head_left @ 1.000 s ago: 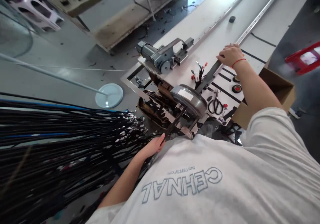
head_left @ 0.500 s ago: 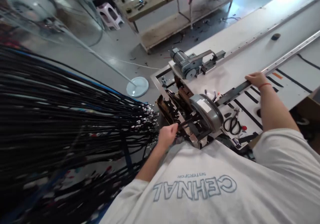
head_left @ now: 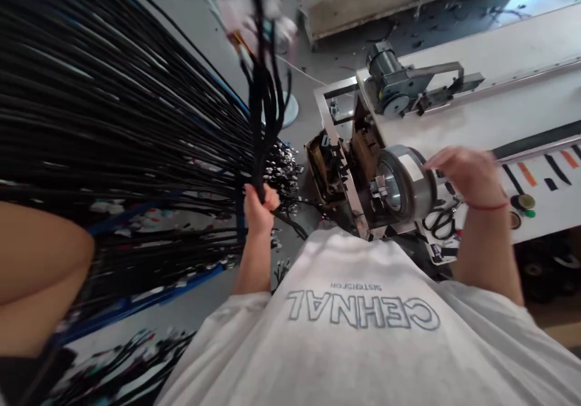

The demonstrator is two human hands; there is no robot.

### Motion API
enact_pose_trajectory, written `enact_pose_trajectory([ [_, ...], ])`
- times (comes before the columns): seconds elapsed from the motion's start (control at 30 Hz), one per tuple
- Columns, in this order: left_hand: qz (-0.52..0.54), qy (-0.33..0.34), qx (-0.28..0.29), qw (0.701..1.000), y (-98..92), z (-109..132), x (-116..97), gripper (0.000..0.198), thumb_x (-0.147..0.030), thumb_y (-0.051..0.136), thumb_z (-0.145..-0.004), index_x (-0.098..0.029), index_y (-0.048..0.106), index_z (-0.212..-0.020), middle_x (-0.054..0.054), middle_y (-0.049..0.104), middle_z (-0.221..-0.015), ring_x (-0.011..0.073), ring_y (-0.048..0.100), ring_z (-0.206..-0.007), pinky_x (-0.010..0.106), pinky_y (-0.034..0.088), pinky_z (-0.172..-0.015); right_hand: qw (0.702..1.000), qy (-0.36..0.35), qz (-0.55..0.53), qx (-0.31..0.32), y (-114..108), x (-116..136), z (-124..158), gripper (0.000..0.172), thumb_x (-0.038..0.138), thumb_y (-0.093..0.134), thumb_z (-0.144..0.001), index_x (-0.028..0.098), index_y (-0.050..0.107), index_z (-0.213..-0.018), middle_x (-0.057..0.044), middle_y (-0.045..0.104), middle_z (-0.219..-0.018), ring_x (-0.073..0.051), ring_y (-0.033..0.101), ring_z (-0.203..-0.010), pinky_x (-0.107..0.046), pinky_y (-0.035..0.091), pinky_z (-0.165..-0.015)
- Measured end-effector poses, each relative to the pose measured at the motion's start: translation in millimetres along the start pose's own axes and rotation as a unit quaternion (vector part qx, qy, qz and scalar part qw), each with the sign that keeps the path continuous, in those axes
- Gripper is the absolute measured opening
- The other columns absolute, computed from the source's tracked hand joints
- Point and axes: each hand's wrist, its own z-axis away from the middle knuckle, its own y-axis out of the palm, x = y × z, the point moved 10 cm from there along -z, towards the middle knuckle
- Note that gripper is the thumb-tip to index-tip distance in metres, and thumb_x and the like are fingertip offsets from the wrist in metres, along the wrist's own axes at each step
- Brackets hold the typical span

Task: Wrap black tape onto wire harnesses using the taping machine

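Note:
My left hand [head_left: 259,206] is closed in a fist round a bundle of black cables [head_left: 262,91] that it holds upright; the bundle's far end with coloured connectors is blurred near the top. My right hand [head_left: 467,173] hovers with its fingers apart beside the grey round motor housing [head_left: 406,183] at the near end of the white workbench [head_left: 476,115]. It holds nothing that I can see, and it is smeared by motion.
A large rack of black cables [head_left: 113,121] fills the left side. Scissors [head_left: 440,221] lie on the bench under my right forearm. A grey motor with bracket [head_left: 399,85] sits further along. Another person's limb [head_left: 40,273] shows at the left edge.
My left hand has taken a cable bundle and lifted it upright. My right hand has left the bench rail and come back toward the round housing. The view has swung left.

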Motion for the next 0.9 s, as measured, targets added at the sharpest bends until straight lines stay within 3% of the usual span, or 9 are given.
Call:
enact_pose_trajectory([
  [0.07,0.028,-0.039,0.048,0.998,25.7,0.3,4.8,0.068,-0.078,0.048,-0.081,-0.02,0.03,-0.05,-0.01,0.015,-0.04,0.0048,0.016,-0.033,0.021,0.016,-0.035,0.964,-0.03,-0.118,0.238,97.2,38.6,27.0,0.04,0.053,0.053,-0.092,0.021,0.077,-0.085,-0.009,0.074,-0.089,-0.022,0.069,-0.084,-0.038,0.056,-0.079],
  [0.13,0.041,-0.052,0.067,0.996,39.4,-0.2,4.6,0.066,-0.076,0.05,-0.081,-0.02,0.032,-0.051,-0.01,0.015,-0.04,0.0047,0.016,-0.032,0.02,0.017,-0.034,0.905,-0.019,-0.212,0.368,160.4,59.2,52.4,0.036,0.048,0.054,-0.093,0.02,0.076,-0.093,-0.008,0.073,-0.095,-0.02,0.068,-0.088,-0.034,0.054,-0.082],
  [0.23,0.036,-0.058,0.085,0.994,45.9,-1.1,4.7,0.065,-0.074,0.054,-0.081,-0.02,0.033,-0.051,-0.009,0.018,-0.04,0.0044,0.018,-0.031,0.02,0.016,-0.033,0.865,0.025,-0.271,0.421,212.2,59.2,69.3,0.034,0.046,0.055,-0.094,0.018,0.074,-0.095,-0.006,0.072,-0.096,-0.017,0.066,-0.09,-0.03,0.051,-0.084],
  [0.37,0.006,-0.049,0.095,0.994,45.3,-1.1,9.1,0.066,-0.074,0.053,-0.081,-0.02,0.033,-0.05,-0.009,0.018,-0.039,0.0042,0.018,-0.031,0.021,0.014,-0.033,0.845,0.047,-0.274,0.458,238.9,50.5,81.5,0.035,0.047,0.056,-0.092,0.017,0.073,-0.096,-0.005,0.071,-0.096,-0.016,0.065,-0.089,-0.03,0.05,-0.083],
  [0.6,-0.035,-0.051,0.175,0.983,68.3,1.7,17.9,0.066,-0.074,0.055,-0.08,-0.02,0.035,-0.048,-0.007,0.024,-0.038,0.0046,0.023,-0.03,0.021,0.016,-0.034,0.895,0.034,-0.209,0.392,202.5,52.3,55.3,0.037,0.051,0.055,-0.091,0.02,0.074,-0.092,-0.006,0.072,-0.094,-0.019,0.065,-0.085,-0.03,0.05,-0.079],
  [0.67,-0.034,-0.045,0.181,0.982,71.6,0.7,13.5,0.067,-0.075,0.055,-0.079,-0.02,0.034,-0.048,-0.007,0.024,-0.038,0.0045,0.023,-0.03,0.021,0.015,-0.034,0.944,0.031,-0.144,0.295,167.0,46.9,33.2,0.036,0.052,0.054,-0.091,0.023,0.075,-0.089,-0.006,0.072,-0.093,-0.021,0.066,-0.086,-0.032,0.051,-0.078],
  [0.73,-0.028,-0.044,0.185,0.981,74.5,-0.9,7.8,0.067,-0.075,0.056,-0.079,-0.019,0.034,-0.047,-0.007,0.023,-0.038,0.0042,0.022,-0.03,0.021,0.014,-0.034,0.99,0.036,-0.054,0.126,113.1,35.9,9.1,0.036,0.051,0.05,-0.093,0.024,0.074,-0.088,-0.006,0.072,-0.092,-0.023,0.066,-0.087,-0.035,0.052,-0.079],
  [0.8,-0.021,-0.041,0.191,0.98,77.8,-2.7,1.6,0.067,-0.074,0.056,-0.079,-0.019,0.034,-0.047,-0.008,0.022,-0.038,0.0039,0.02,-0.03,0.021,0.013,-0.034,0.998,0.041,0.036,-0.031,61.1,25.1,-4.6,0.036,0.048,0.047,-0.094,0.024,0.073,-0.088,-0.006,0.071,-0.091,-0.024,0.066,-0.09,-0.037,0.052,-0.082],
  [0.9,-0.022,-0.037,0.192,0.981,81.5,-6.6,-5.7,0.067,-0.073,0.055,-0.081,-0.019,0.034,-0.047,-0.008,0.021,-0.038,0.0037,0.019,-0.03,0.021,0.011,-0.034,0.985,0.045,0.131,-0.107,28.0,5.6,-17.9,0.034,0.043,0.045,-0.094,0.023,0.072,-0.089,-0.006,0.071,-0.092,-0.024,0.066,-0.093,-0.038,0.051,-0.087],
])
